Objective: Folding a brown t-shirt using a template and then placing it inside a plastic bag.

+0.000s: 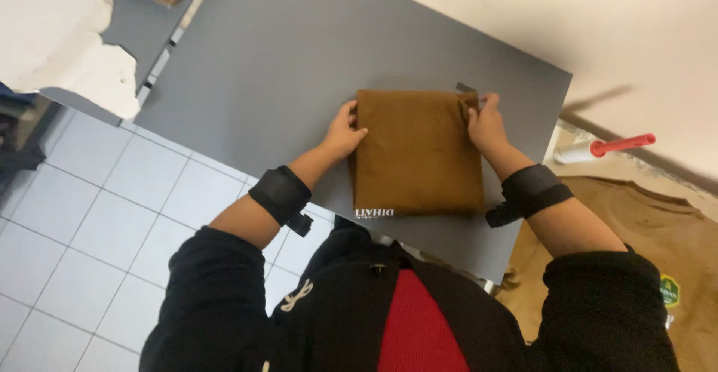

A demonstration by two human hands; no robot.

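Fingers of the left hand (345,131) at nine o'clock and the right hand (486,123) at three o'clock pinch the far corners of the folded brown garment (417,151), squaring it flat on the grey bench (284,58), a lint roller (604,148) lying well apart at three o'clock.

Folded brown garment (417,151): soft matt cloth, fine weave. Grey board (299,58) under it: smooth, matt, prob. laminate or plastic. Wrist bands (280,192): black, slight sheen. Floor tiles (90,215): glossy ceramic. Lint roller (606,148): plastic handle, paper roll
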